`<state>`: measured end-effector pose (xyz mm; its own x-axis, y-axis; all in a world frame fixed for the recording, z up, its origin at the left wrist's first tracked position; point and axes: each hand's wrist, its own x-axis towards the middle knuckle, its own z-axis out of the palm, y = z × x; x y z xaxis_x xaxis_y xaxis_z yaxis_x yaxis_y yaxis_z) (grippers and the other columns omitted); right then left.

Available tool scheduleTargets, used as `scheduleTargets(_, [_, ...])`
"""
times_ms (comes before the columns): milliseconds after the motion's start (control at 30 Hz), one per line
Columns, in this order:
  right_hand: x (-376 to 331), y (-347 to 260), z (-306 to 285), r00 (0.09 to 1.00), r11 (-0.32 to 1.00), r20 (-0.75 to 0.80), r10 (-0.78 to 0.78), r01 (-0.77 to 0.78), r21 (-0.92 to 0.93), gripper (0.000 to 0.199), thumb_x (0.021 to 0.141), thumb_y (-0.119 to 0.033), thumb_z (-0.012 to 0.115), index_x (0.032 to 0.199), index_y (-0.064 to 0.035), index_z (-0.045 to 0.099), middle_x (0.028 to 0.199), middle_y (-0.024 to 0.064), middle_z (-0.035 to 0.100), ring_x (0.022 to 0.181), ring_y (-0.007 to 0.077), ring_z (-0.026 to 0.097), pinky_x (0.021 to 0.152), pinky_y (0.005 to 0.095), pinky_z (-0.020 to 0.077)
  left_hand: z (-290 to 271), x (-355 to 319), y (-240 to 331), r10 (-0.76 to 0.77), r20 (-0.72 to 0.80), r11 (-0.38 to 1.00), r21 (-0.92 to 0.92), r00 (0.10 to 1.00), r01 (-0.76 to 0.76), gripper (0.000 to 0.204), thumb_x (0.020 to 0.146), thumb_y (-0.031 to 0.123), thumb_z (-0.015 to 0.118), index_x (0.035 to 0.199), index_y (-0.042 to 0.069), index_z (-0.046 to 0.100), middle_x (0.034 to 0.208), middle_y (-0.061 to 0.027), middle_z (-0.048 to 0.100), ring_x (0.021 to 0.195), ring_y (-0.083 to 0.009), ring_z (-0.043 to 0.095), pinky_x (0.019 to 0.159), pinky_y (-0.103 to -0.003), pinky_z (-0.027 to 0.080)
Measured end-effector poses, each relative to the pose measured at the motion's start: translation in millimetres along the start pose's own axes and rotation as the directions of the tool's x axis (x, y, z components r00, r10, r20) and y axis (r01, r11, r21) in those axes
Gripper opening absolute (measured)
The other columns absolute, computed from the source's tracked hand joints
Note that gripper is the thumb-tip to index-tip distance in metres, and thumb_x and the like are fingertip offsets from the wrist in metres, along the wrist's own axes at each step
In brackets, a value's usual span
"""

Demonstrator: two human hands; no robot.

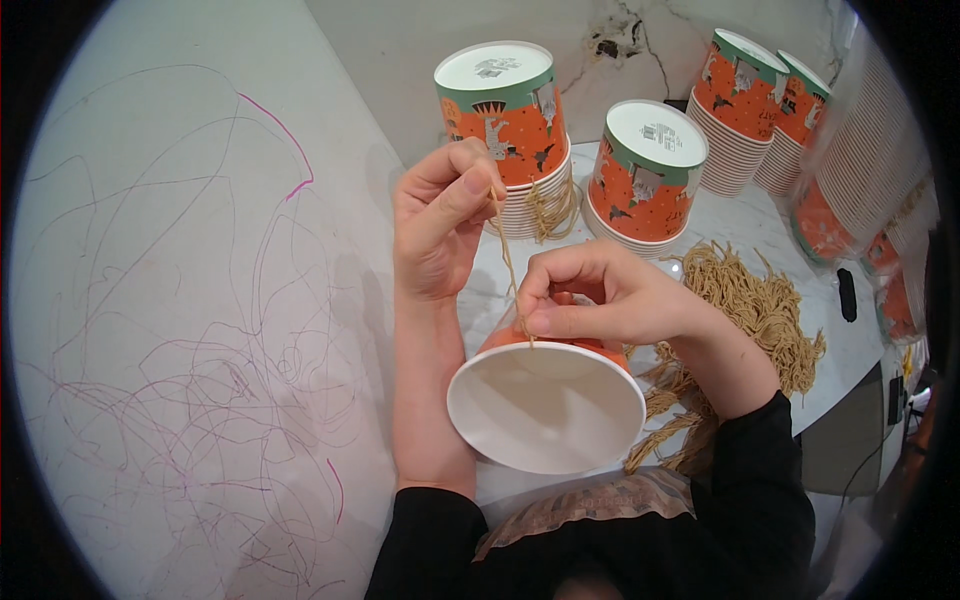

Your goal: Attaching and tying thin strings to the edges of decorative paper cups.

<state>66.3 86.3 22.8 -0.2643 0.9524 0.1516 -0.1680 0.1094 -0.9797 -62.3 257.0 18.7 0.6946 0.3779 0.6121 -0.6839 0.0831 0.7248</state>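
Note:
My left hand (pixel 448 215) is raised, its thumb and fingers pinched on one end of a tan twine (pixel 509 262). The strand runs down taut to the rim of an orange paper bucket (pixel 545 412). That bucket is tipped with its white open mouth facing me. Just above the rim, my right hand (pixel 605 295) pinches the twine against the bucket's outer wall. Its other fingers are curled and partly hidden. Whether the twine passes through a hole in the rim, I cannot tell.
A heap of loose tan twine (pixel 750 315) lies right of the bucket. Upside-down bucket stacks (pixel 505 120) stand behind, one with twine hanging on it; another (pixel 648 180) is nearer centre. More stacks (pixel 735 110) and plastic-wrapped ones (pixel 860 160) are at right. A scribbled white wall (pixel 200 300) bounds the left.

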Motion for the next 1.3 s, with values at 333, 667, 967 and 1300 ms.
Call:
scheduleTargets(333, [-1, 1, -4, 0.999, 0.985, -0.041, -0.009, 0.002, -0.173, 0.01, 0.092, -0.011, 0.071, 0.09, -0.0026, 0.067, 0.082, -0.0039, 0.064, 0.077, 0.0035, 0.054, 0.075, 0.0227, 0.0439, 7, -1, 1, 0.036, -0.064, 0.999, 0.008, 0.997, -0.036, 0.018, 0.096, 0.015, 0.067, 0.084, 0.003, 0.065, 0.082, -0.0003, 0.056, 0.07, -0.007, 0.044, 0.063, -0.023, 0.034])
scheduleTargets(667, [-1, -3, -11, 0.997, 0.947, -0.034, -0.065, 0.051, -0.317, 0.013, 0.09, -0.014, 0.07, 0.091, -0.0009, 0.068, 0.081, -0.0046, 0.065, 0.076, 0.002, 0.057, 0.071, 0.022, 0.0463, 13, 0, 1, 0.111, -0.193, 0.991, 0.093, 0.975, -0.094, 0.016, 0.098, 0.012, 0.062, 0.085, 0.003, 0.059, 0.079, 0.0004, 0.046, 0.069, -0.0085, 0.036, 0.061, -0.026, 0.029])
scheduleTargets(967, [-9, -6, -21, 0.919, 0.561, -0.211, -0.333, 0.013, -0.827, 0.025, 0.09, -0.021, 0.073, 0.106, -0.0027, 0.069, 0.089, 0.0121, 0.071, 0.078, 0.0248, 0.069, 0.069, 0.0359, 0.0542, 6, 1, 11, -0.001, -0.347, 0.901, 0.407, 0.938, 0.152, 0.016, 0.096, 0.018, 0.069, 0.098, 0.002, 0.071, 0.069, 0.0067, 0.052, 0.059, -0.0027, 0.034, 0.055, -0.022, 0.027])
scheduleTargets(1300, [-11, -18, -40, 0.793, 0.57, -0.462, -0.398, -0.181, -0.802, 0.014, 0.098, -0.009, 0.064, 0.102, 0.0035, 0.067, 0.086, 0.0041, 0.068, 0.078, 0.01, 0.065, 0.07, 0.0259, 0.0534, 28, -14, 64, -0.298, -0.4, 0.741, 0.475, 0.867, 0.474, 0.053, 0.098, 0.025, 0.065, 0.144, 0.002, 0.051, 0.102, -0.0097, 0.071, 0.074, -0.0089, 0.065, 0.063, -0.021, 0.052])
